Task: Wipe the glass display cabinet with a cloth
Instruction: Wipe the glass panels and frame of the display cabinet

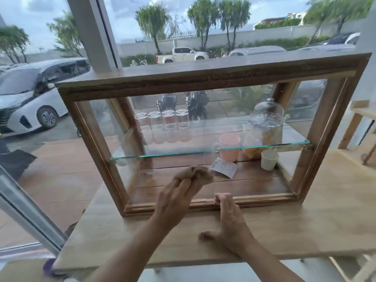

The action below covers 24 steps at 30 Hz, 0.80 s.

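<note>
Ahead of my left hand [179, 192], cloth [196, 174] bunched in its grip, at cabinet [203, 78] front glass. Just beside, right hand [228, 219] hooks fingertips [221, 198] on bottom rail [264, 197]. Risk: I push hard, cabinet shifts, glasses [162, 121] beyond topple.

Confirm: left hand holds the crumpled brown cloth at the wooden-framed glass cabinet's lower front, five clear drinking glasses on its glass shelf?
Four clear drinking glasses, not five, stand on the glass shelf, as the head view shows. The left hand does hold the crumpled brown cloth at the wooden-framed glass cabinet's lower front.
</note>
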Tool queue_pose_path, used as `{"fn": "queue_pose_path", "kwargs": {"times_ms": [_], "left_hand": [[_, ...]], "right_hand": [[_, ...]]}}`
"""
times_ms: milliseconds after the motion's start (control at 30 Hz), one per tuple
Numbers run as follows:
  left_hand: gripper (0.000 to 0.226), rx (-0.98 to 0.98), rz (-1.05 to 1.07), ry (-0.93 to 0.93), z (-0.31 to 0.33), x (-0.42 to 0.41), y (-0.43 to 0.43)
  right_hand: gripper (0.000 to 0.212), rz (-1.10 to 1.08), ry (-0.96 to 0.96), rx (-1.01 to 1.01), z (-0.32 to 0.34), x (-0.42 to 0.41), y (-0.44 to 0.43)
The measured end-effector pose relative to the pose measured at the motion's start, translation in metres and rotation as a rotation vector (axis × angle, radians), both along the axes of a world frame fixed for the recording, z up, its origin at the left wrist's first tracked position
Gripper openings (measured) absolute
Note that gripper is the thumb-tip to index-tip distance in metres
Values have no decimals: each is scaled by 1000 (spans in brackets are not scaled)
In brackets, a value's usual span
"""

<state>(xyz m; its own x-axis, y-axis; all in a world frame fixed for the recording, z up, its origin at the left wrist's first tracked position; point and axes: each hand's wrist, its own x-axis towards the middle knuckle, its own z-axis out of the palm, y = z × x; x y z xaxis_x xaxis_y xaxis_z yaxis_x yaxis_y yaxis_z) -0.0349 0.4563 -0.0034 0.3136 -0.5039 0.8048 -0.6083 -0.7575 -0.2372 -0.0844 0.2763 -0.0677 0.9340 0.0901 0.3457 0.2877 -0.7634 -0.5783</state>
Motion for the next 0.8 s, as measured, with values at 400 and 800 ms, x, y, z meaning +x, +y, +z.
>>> {"fn": "queue_pose_path", "kwargs": {"times_ms": [400, 800], "left_hand": [[39, -94, 32, 228, 13, 0, -2], [54, -87, 137, 19, -1, 11, -7]], "right_hand": [[111, 12, -4, -14, -1, 0, -1], [113, 3, -23, -20, -2, 0, 0]]}}
